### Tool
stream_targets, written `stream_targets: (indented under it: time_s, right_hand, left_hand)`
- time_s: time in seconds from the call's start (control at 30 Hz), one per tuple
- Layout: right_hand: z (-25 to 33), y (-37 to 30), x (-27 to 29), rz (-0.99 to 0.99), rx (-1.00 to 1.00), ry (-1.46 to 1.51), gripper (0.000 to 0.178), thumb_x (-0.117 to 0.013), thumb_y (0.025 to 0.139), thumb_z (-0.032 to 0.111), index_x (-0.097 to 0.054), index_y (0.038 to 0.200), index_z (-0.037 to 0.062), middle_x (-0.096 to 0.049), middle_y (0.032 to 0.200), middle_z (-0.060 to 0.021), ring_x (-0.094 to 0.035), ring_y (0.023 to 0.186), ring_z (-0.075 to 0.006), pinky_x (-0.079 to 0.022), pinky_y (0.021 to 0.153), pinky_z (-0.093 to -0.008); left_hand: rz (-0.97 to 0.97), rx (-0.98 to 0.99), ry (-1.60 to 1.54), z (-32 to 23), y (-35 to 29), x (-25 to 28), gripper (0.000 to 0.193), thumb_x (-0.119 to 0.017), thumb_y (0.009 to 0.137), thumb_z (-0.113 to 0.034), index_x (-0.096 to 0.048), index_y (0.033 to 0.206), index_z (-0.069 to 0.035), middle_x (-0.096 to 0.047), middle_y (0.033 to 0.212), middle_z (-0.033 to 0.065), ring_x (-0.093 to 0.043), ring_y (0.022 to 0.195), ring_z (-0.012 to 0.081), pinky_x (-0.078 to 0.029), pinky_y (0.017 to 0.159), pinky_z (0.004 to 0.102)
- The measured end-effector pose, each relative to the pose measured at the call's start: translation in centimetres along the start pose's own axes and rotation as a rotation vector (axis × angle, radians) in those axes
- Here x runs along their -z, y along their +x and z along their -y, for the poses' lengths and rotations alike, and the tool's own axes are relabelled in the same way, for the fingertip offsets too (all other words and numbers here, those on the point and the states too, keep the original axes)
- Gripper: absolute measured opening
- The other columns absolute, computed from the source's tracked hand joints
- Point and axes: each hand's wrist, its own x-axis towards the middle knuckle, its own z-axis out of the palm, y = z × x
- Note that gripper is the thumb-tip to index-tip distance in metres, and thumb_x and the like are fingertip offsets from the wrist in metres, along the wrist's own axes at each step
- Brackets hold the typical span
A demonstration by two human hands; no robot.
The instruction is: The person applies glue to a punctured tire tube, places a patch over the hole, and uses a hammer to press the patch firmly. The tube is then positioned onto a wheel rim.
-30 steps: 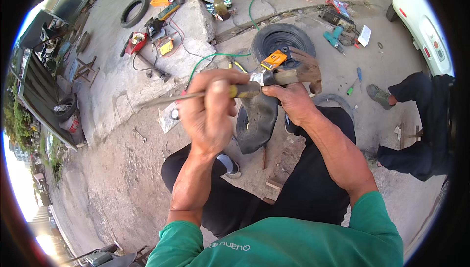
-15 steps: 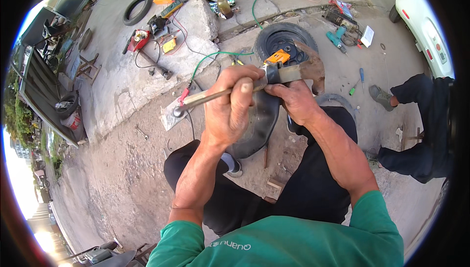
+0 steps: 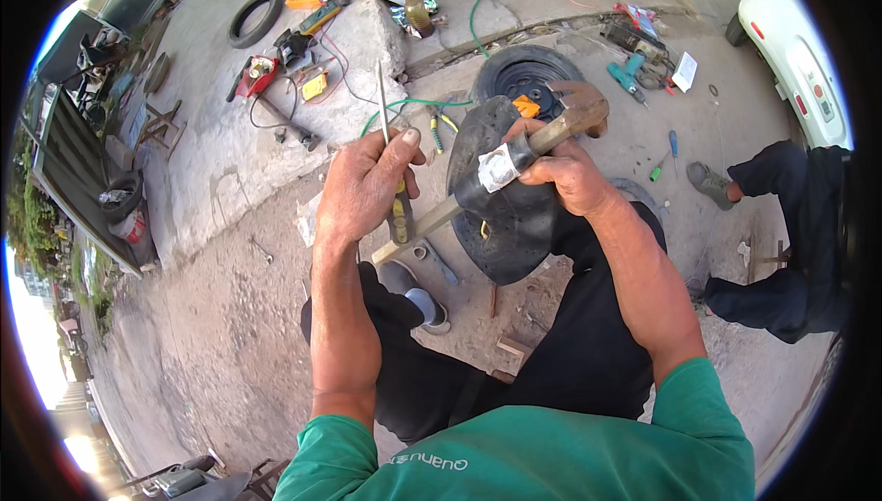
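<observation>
My left hand (image 3: pixel 363 184) is closed around a screwdriver (image 3: pixel 399 216), its thin blade pointing up and away and its dark-and-yellow handle below the fist. My right hand (image 3: pixel 570 175) grips a hammer (image 3: pixel 427 228) close to its worn brown head. The hammer's wooden handle slants down to the left, its end close to the screwdriver. A black sleeve with a silvery patch (image 3: pixel 498 167) surrounds the handle near my right fingers. Behind and below it is a black rubber piece (image 3: pixel 514 248), bulging, with a small brass-coloured fitting on it.
Beyond the rubber lies a tyre on a black wheel (image 3: pixel 528 69). A teal power drill (image 3: pixel 629 76) and a green-and-blue screwdriver (image 3: pixel 673 147) are on the ground to the right, before another person's legs (image 3: pixel 776 188). Left stand a red tool (image 3: pixel 257 74) and a loose tyre (image 3: pixel 255 19).
My left hand has moved left, away from the hammer, and the screwdriver blade now points up. The hammer has tilted, showing its handle and silvery patch; more of the rubber piece shows.
</observation>
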Motion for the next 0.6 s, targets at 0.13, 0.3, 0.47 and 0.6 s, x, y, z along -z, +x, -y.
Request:
stream_targets:
  time_s: [0.13,0.3,0.47,0.6]
  right_hand:
    - [0.6,0.8,0.8,0.109,0.025,-0.143,0.04,-0.062,0.069,0.011,-0.061,0.109,0.0033,-0.063,0.099,-0.0001,-0.056,0.093,-0.0092,-0.042,0.086,-0.0252]
    - [0.9,1.4,1.0,0.127,0.053,-0.135,0.035,-0.061,0.072,0.007,-0.065,0.107,0.0026,-0.063,0.097,0.0001,-0.055,0.093,-0.0108,-0.043,0.088,-0.0272]
    - [1.0,1.9,0.6,0.145,0.001,-0.073,0.044,-0.059,0.072,0.006,-0.065,0.115,0.0029,-0.066,0.102,-0.0018,-0.059,0.099,-0.0141,-0.043,0.096,-0.0283]
    - [1.1,2.3,0.7,0.205,-0.023,-0.033,0.061,-0.059,0.071,0.009,-0.063,0.132,0.0018,-0.07,0.116,-0.0064,-0.062,0.11,-0.0167,-0.042,0.106,-0.0309]
  left_hand:
    - [0.07,0.035,0.056,-0.1,0.1,-2.0,0.048,-0.058,0.103,-0.041,-0.074,0.088,0.001,-0.066,0.068,0.0074,-0.062,0.068,0.0107,-0.048,0.063,0.0317]
    - [0.172,0.21,-0.314,0.9,-0.4,-5.0,0.041,-0.053,0.107,-0.039,-0.073,0.114,-0.004,-0.071,0.091,0.0079,-0.063,0.082,0.0134,-0.049,0.073,0.0311]
    - [0.252,0.277,-0.654,2.9,-0.2,-6.6,0.042,-0.052,0.109,-0.034,-0.065,0.133,-0.002,-0.071,0.107,0.0054,-0.065,0.088,0.0135,-0.052,0.079,0.0298]
    - [0.245,0.328,-0.894,3.2,-0.3,-7.5,0.038,-0.053,0.108,-0.027,-0.065,0.134,-0.002,-0.071,0.109,0.004,-0.064,0.092,0.0124,-0.051,0.084,0.0281]
